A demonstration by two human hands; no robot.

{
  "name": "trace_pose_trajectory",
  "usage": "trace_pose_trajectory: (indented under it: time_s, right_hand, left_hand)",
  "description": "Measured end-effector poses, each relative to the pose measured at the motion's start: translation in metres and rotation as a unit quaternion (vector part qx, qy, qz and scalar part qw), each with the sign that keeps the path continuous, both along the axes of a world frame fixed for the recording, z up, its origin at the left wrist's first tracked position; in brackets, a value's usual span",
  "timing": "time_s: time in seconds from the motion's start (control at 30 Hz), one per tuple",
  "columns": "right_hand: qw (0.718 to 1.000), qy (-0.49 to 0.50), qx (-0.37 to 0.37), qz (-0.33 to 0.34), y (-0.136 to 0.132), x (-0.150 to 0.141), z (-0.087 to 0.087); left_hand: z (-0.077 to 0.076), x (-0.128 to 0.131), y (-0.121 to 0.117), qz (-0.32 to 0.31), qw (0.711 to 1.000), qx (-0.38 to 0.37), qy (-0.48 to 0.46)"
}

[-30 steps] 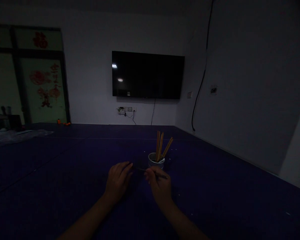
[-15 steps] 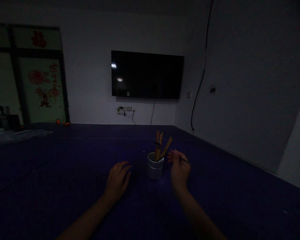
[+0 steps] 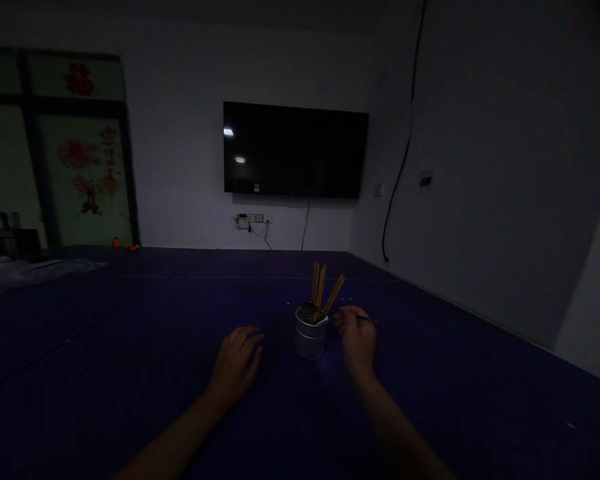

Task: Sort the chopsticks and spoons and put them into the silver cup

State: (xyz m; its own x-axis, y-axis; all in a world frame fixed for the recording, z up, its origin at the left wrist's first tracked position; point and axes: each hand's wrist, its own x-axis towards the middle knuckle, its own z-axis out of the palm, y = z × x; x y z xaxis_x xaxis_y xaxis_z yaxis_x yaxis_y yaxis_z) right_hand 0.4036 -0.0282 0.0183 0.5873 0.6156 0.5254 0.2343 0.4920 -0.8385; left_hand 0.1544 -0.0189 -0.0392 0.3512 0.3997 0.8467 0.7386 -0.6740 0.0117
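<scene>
A grey cylindrical utensil holder (image 3: pixel 310 341) stands upright on the dark blue tabletop, and several wooden chopsticks (image 3: pixel 321 283) lean in it. To its right, my right hand (image 3: pixel 357 337) is closed around the handle of a thin metal fork (image 3: pixel 336 312). The fork lies nearly level, its dark head over the holder's mouth beside the chopsticks; dim light blurs its tines. Left of the holder, my left hand (image 3: pixel 237 360) rests palm down with fingers loosely spread, holding nothing and apart from the holder.
The blue tabletop (image 3: pixel 145 347) reaches the far wall, where a television (image 3: pixel 295 150) hangs above sockets and cables. Crumpled clear plastic (image 3: pixel 45 272) and small orange objects (image 3: pixel 133 248) lie at the far left. A black cable (image 3: pixel 397 180) hangs along the right wall.
The fork's head has come down and slightly left, from in front of the chopsticks to the holder's mouth. My right hand has shifted slightly left. My left hand is nearly still.
</scene>
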Motion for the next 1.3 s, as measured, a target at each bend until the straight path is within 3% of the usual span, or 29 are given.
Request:
trace_pose_trajectory:
  time_s: [0.33, 0.57, 0.93, 1.3]
  right_hand:
    - [0.999, -0.047, -0.007, -0.008, 0.009, 0.001, -0.011]
    - [0.994, -0.102, -0.006, 0.042, 0.014, -0.001, -0.019]
    - [0.988, -0.143, -0.018, 0.048, 0.01, -0.003, -0.015]
    - [0.965, -0.245, -0.093, -0.005, 0.006, -0.002, -0.014]
  left_hand:
    - [0.001, 0.001, 0.0, -0.018, 1.0, 0.018, -0.004]
    - [0.003, 0.002, -0.002, -0.022, 1.0, 0.01, -0.006]
    - [0.003, 0.003, -0.002, -0.024, 1.0, 0.008, 0.001]
    - [0.003, 0.002, -0.003, -0.026, 1.0, 0.0, 0.005]
